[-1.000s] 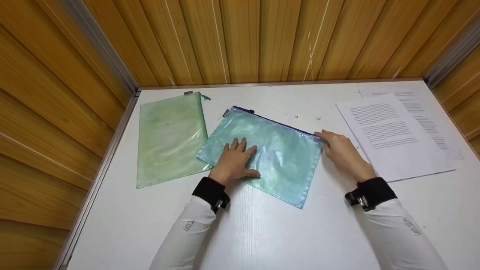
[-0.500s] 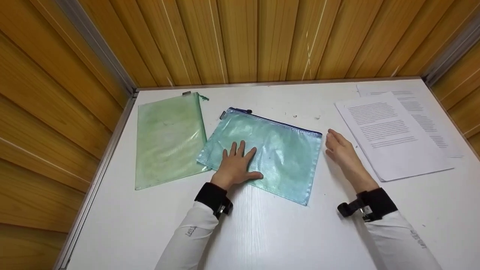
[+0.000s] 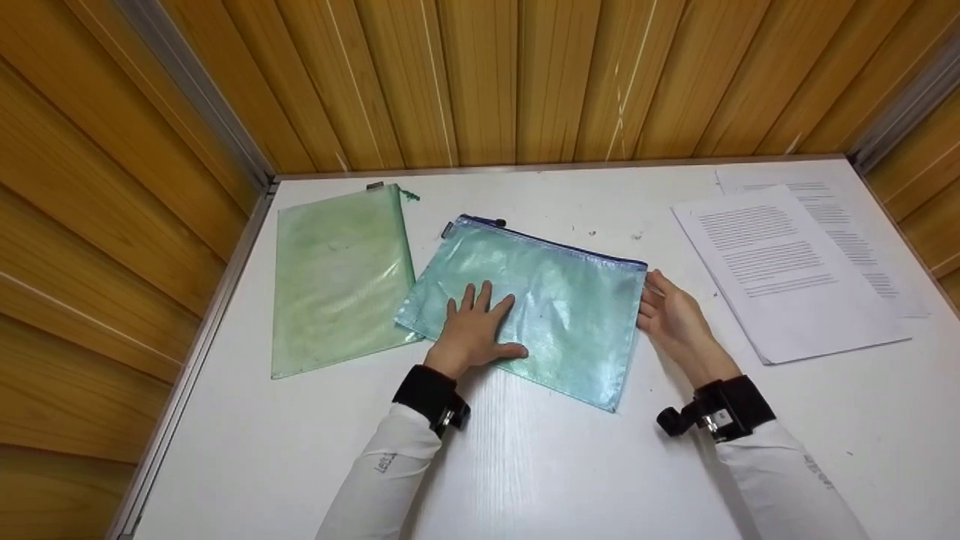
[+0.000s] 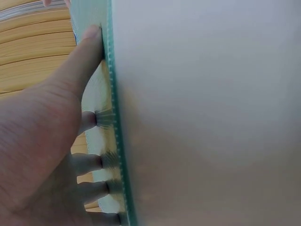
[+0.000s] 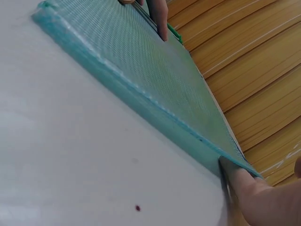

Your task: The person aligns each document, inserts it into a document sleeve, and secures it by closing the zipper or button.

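A translucent blue zip pouch [image 3: 570, 322] with a dark blue zipper along its far edge lies at a slant on the white table. My left hand [image 3: 472, 334] is spread flat on its near left part, fingers straight and thumb out to the right. At the pouch's right edge, just below the zipper end, is my right hand [image 3: 682, 319], its fingers loosely bent. In the right wrist view, a fingertip [image 5: 240, 176] reaches beneath the slightly raised edge. The left wrist view shows the left thumb [image 4: 84, 56] on the pouch's top near its seam.
A green zip pouch [image 3: 337, 285] lies to the left, its lower right corner overlapped by the blue one. Printed sheets [image 3: 795, 292] are stacked at the right. Wood-patterned panels [image 3: 555, 82] stand behind the white table [image 3: 525, 472].
The right hand has left the zipper's right end, drawn back off the pouch, then returned to its right edge with the palm turned more upward. The left hand stays pressed in place.
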The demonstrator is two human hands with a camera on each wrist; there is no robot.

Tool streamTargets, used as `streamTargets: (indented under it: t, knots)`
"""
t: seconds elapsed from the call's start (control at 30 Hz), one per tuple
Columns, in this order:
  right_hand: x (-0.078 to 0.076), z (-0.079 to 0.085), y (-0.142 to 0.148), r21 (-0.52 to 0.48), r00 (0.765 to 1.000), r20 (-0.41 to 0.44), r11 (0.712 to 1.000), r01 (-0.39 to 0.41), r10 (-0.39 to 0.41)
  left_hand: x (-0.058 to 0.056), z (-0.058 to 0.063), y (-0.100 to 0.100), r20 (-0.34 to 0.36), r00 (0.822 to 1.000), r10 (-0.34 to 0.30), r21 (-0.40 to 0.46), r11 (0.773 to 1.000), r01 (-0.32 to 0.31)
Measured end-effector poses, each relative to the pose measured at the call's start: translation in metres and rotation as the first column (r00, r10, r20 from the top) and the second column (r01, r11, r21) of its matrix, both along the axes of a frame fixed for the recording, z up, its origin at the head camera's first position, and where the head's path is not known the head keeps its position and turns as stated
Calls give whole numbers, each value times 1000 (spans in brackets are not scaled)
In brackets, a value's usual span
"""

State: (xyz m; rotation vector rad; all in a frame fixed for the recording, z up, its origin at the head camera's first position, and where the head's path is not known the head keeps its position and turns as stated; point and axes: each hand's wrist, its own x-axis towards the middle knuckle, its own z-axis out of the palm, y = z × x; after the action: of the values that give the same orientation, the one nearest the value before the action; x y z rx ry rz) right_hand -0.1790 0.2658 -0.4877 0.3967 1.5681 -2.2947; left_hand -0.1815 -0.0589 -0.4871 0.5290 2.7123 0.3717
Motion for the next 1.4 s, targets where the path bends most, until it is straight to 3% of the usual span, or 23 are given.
streamTargets:
  t: [0.2, 0.4, 0.5, 0.67, 1.0, 1.13, 1.27, 1.4]
  knots:
    - [1, -5, -15, 6, 999, 22, 999, -40, 40, 2, 2, 6, -8, 1000, 29, -5, 1000, -29]
    - [-5, -4, -28, 172, 993, 113, 983, -58, 39, 6, 1, 20, -8, 998, 61, -38, 997, -61]
    - [-8, -3, -29, 273, 993, 116, 961, -50, 19, 9, 1, 26, -16, 997, 79, -44, 996, -79]
    - [-14, 0, -28, 438, 996, 80, 896, -74, 43, 13, 4, 34, -55, 992, 111, -43, 993, -113]
    - [-10, 2, -15, 538, 997, 57, 840, -66, 42, 25, 5, 48, -114, 986, 124, -52, 990, -130]
    - [-9, -2, -10, 541, 997, 54, 838, -69, 48, 25, 5, 44, -191, 976, 102, -32, 993, -111]
    - [-7, -7, -4, 529, 997, 47, 845, -73, 57, 22, 6, 31, -218, 971, 94, 11, 996, -94]
    - [-6, -11, 1, 504, 997, 31, 860, -79, 73, 16, 8, 13, -211, 966, 149, 54, 989, -140]
